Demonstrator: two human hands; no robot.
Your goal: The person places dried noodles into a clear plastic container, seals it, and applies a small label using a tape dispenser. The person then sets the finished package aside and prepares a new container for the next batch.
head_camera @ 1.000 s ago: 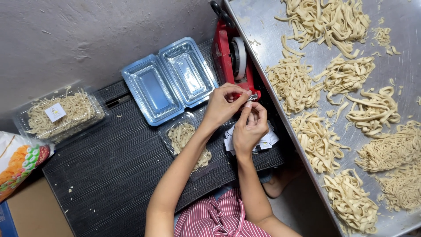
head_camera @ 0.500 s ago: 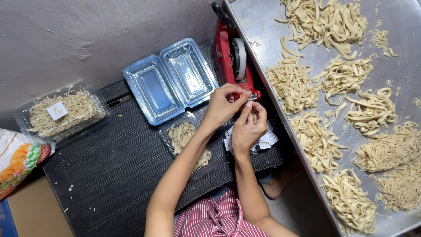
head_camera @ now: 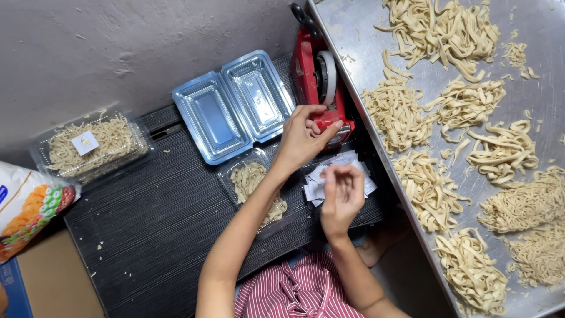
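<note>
**Left hand on the red tape dispenser, right hand drawn back over the labels**

Head view: The left hand (head_camera: 303, 136) rests on the front end of the red tape dispenser (head_camera: 315, 88), fingers curled over its edge beside the white roll. The right hand (head_camera: 341, 197) hovers just above a small heap of white paper labels (head_camera: 321, 179), fingertips pinched narrowly together; whether anything sits between them cannot be told. The dispenser stands at the far edge of the dark ribbed surface (head_camera: 147, 235), against the metal tray (head_camera: 376, 35) strewn with bundles of raw noodles. An open, empty clear plastic box (head_camera: 232, 106) lies left of the dispenser. A shut box of noodles (head_camera: 253, 185) lies under the left forearm, another filled box (head_camera: 88, 144) further left.
</note>
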